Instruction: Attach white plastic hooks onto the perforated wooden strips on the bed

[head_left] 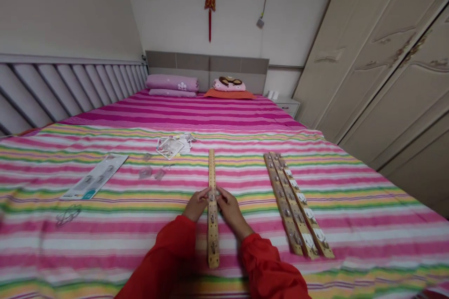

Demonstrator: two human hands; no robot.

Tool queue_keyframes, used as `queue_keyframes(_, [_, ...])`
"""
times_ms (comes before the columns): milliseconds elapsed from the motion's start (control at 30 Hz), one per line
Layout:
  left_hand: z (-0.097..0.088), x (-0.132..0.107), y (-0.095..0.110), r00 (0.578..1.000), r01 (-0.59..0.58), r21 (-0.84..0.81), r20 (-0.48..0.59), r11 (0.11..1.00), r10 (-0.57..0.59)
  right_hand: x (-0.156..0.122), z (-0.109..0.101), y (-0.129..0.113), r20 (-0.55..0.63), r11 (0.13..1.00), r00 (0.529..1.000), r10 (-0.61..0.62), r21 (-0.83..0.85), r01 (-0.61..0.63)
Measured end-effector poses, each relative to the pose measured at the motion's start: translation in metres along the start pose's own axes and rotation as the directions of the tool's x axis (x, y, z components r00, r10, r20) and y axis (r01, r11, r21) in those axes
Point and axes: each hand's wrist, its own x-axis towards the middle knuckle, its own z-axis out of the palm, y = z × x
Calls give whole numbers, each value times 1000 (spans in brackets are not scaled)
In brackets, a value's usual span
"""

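Note:
A long wooden strip (212,168) with rows of holes lies lengthwise on the striped bedspread (315,182) in front of me. A few small metal hooks sit on its near half. My left hand (196,205) and my right hand (229,208) meet over the strip's middle, fingers pinched together on a small clear hook (212,194) that rests on the wood. Both arms wear red sleeves.
Three more wooden strips (296,203) with hooks and white pads lie side by side at the right. Loose clear hooks (150,172), opened packets (173,145) and a packaging card (95,176) lie at the left. Pillows (171,83) lie at the headboard; a wardrobe (386,65) stands at the right.

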Motion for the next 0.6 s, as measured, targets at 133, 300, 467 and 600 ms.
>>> queue_keyframes(133, [-8, 5, 0, 996, 72, -37, 53, 997, -70, -4, -1, -3, -7, 986, 996, 91, 142, -89])
queue_keyframes(300, [-49, 38, 22, 953, -51, 185, -286, 981, 103, -6, -2, -3, -58, 976, 992, 109, 198, -96])
queue_keyframes(467, [-99, 69, 49, 840, -15, 466, -474, 884, 264, -2, -2, 2, -59, 972, 992, 107, 216, -92])
queue_keyframes(600, [-112, 75, 57, 823, 18, 580, -472, 815, 317, 0, -2, 5, -54, 973, 992, 111, 210, -97])
